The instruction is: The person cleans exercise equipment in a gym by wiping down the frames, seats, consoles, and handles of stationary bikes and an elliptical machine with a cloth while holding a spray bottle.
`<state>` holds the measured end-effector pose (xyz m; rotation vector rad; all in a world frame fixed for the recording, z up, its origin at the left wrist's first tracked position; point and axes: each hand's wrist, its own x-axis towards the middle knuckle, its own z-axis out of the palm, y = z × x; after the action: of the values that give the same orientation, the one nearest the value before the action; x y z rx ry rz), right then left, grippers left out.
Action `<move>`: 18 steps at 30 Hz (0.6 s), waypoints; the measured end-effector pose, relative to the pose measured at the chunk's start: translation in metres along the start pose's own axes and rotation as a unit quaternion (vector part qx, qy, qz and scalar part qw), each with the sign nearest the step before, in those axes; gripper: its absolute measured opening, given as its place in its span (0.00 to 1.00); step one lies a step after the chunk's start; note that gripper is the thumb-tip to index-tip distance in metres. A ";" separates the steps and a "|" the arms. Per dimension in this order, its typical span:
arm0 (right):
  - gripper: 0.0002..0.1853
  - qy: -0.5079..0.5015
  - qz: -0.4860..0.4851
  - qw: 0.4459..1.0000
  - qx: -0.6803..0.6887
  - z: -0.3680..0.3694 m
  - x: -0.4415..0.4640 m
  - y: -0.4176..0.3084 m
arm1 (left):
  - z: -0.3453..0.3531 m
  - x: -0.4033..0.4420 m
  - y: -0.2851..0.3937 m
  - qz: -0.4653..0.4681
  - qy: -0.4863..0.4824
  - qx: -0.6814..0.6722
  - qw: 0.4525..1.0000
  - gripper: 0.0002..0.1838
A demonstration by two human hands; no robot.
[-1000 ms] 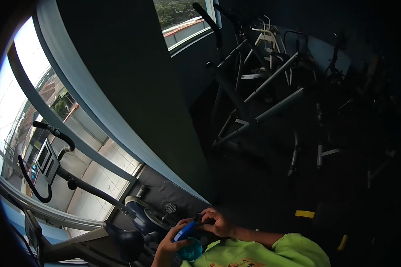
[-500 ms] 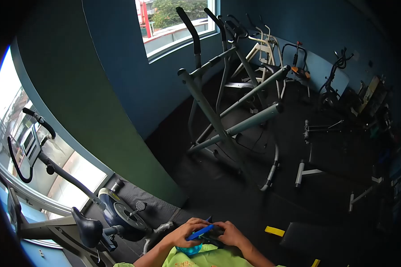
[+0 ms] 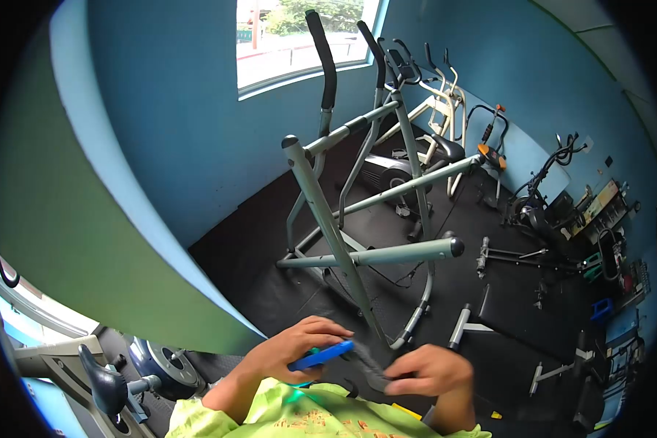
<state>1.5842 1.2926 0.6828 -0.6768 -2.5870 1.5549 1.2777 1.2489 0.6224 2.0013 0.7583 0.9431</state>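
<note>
My left hand point(image 3: 293, 350) is closed around a narrow, flat-looking blue object point(image 3: 321, 356) in front of my chest. A bit of turquoise shows below that hand, mostly hidden by the fingers and the lime-green shirt point(image 3: 328, 416). Between my hands stretches a dark grey strip of what looks like cloth point(image 3: 369, 365), smeared by motion. The fingers of my right hand point(image 3: 432, 371) pinch its right end. Whether the strip is joined to the blue object cannot be made out.
Ahead stands a large grey-framed exercise machine point(image 3: 409, 252) with tall black handles. An exercise bike point(image 3: 164, 369) is at lower left beside a green pillar point(image 3: 109, 241). A bench point(image 3: 522, 328) and more machines line the right. A window point(image 3: 299, 44) opens in the blue wall.
My hands were close together low at my front; now they are raised and apart, the right one moved right with the grey strip stretched between them. The view has turned and brightened.
</note>
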 end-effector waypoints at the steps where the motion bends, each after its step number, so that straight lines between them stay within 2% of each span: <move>1: 0.19 0.056 -0.131 0.982 0.124 -0.021 0.000 0.020 | -0.013 0.021 0.015 0.047 -0.012 -0.006 0.999 0.31; 2: 0.23 0.110 -0.257 0.928 0.247 -0.034 0.011 0.049 | -0.023 0.037 0.026 0.091 -0.025 -0.012 0.995 0.31; 3: 0.21 0.181 -0.253 0.846 0.434 -0.034 0.031 0.076 | -0.033 0.050 0.032 0.087 -0.024 -0.007 0.996 0.31; 4: 0.18 0.240 -0.236 0.727 0.599 -0.034 0.053 0.096 | -0.042 0.062 0.036 0.079 -0.020 -0.017 0.997 0.30; 5: 0.18 0.335 -0.147 0.753 0.547 -0.032 0.078 0.097 | -0.046 0.071 0.036 0.071 -0.014 -0.028 0.997 0.29; 6: 0.19 0.403 -0.121 0.841 0.339 -0.022 0.107 0.138 | -0.047 0.078 0.031 0.069 -0.004 -0.023 0.997 0.29; 8: 0.23 0.118 -0.135 0.905 0.385 -0.015 0.144 0.261 | -0.051 0.093 0.017 -0.003 0.032 0.055 0.998 0.26; 10: 0.25 0.103 -0.130 0.838 0.519 -0.009 0.155 0.237 | -0.057 0.099 -0.008 -0.043 0.042 0.092 0.994 0.26; 13: 0.28 0.084 -0.109 0.692 0.708 0.009 0.166 0.186 | -0.061 0.100 -0.052 -0.142 0.129 0.086 0.978 0.27; 14: 0.30 0.062 -0.103 0.669 0.733 -0.003 0.172 0.190 | -0.062 0.103 -0.070 -0.145 0.134 0.094 0.976 0.27; 16: 0.35 0.019 -0.088 0.619 0.780 -0.028 0.184 0.199 | -0.067 0.109 -0.104 -0.138 0.232 0.111 0.956 0.28; 17: 0.34 0.042 -0.064 0.687 0.723 -0.045 0.191 0.198 | -0.067 0.116 -0.114 -0.170 0.297 0.050 0.938 0.24; 18: 0.33 0.066 -0.041 0.748 0.659 -0.061 0.196 0.197 | -0.070 0.119 -0.122 -0.171 0.298 0.059 0.937 0.24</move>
<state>1.4903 1.4989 0.5100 -0.4008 -0.8250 2.4977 1.2637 1.4301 0.5910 1.5963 1.4723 1.3261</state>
